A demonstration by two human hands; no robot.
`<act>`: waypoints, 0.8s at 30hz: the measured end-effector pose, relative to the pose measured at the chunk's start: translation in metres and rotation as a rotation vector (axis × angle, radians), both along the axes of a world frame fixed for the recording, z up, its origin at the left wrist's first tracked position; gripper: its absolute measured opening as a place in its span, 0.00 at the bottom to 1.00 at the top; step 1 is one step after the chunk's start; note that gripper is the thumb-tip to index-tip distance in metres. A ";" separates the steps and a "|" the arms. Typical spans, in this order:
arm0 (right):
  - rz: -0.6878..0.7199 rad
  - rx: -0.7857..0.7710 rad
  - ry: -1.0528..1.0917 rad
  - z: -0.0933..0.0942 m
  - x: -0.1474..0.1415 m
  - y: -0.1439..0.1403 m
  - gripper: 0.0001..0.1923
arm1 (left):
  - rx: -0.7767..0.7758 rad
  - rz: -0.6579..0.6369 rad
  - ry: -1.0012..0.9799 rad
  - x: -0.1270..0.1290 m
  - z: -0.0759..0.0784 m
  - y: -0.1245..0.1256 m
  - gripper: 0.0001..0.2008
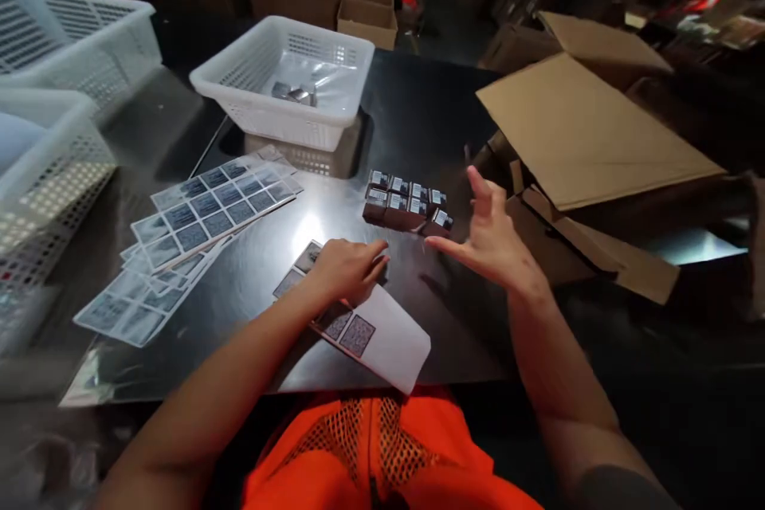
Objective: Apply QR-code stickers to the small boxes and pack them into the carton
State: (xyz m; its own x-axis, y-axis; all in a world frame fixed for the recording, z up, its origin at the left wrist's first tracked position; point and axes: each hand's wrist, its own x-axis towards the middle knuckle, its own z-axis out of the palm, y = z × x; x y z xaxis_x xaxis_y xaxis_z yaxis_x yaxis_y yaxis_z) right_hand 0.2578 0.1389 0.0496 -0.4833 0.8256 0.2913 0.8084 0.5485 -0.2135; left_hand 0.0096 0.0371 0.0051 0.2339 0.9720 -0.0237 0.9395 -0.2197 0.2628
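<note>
My left hand [348, 269] is over a sheet of square printed stickers [357, 335], part of it bare white backing, lying near the table's front edge. Its fingers are curled together, and whatever they may hold is hidden. To the right, my right hand [493, 237] is raised with thumb and fingers spread apart, nothing between them. Its thumb tip is close to a cluster of small dark boxes [397, 205] with labelled tops, standing in two rows. One small box [441, 221] at the cluster's right end sits askew.
More sticker sheets [206, 217] lie fanned out on the left of the metal table [263, 255]. Behind them stands a white basket [287, 115] with a clear plastic bag inside. Other white baskets [77, 32] are at far left. An open cardboard box [589, 127] occupies the right.
</note>
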 end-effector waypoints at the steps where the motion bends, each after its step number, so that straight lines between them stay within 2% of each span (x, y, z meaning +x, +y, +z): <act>1: -0.038 -0.017 0.014 -0.009 0.000 0.001 0.63 | -0.009 0.006 0.010 0.001 0.000 -0.001 0.20; 2: -0.074 -0.043 0.035 -0.018 -0.003 0.003 0.66 | -0.017 0.011 0.022 0.002 0.001 -0.002 0.20; 5: -0.168 -0.168 0.137 -0.038 -0.008 0.011 0.62 | -0.037 0.027 0.058 0.003 0.000 -0.003 0.22; 8: -0.199 -0.260 0.343 -0.044 -0.006 0.014 0.60 | -0.016 0.032 0.060 0.002 -0.002 -0.004 0.22; 10: -0.146 -0.308 0.582 -0.042 -0.005 0.011 0.62 | 0.045 0.042 0.029 0.002 -0.003 -0.005 0.21; 13: -0.015 -0.513 0.905 -0.035 -0.006 0.001 0.64 | 0.229 0.044 -0.030 0.000 -0.004 -0.008 0.19; 16: 0.068 -0.657 1.011 -0.026 -0.010 -0.010 0.63 | 0.455 0.004 -0.047 -0.002 -0.005 -0.010 0.18; 19: 0.153 -0.710 1.105 -0.018 -0.013 -0.019 0.61 | 0.555 -0.018 -0.043 -0.003 -0.007 -0.011 0.17; 24: 0.140 -1.106 1.342 -0.015 -0.027 -0.036 0.55 | 0.653 -0.035 -0.100 0.000 -0.009 -0.009 0.24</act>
State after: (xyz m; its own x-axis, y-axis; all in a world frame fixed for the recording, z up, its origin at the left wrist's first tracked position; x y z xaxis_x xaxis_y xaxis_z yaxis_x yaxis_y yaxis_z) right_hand 0.2305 0.1024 0.0350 -0.4780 0.8716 -0.1089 -0.2652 -0.2613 -0.9281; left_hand 0.0093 0.0283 -0.0038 0.2365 0.7712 0.5911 0.9069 -0.3935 0.1505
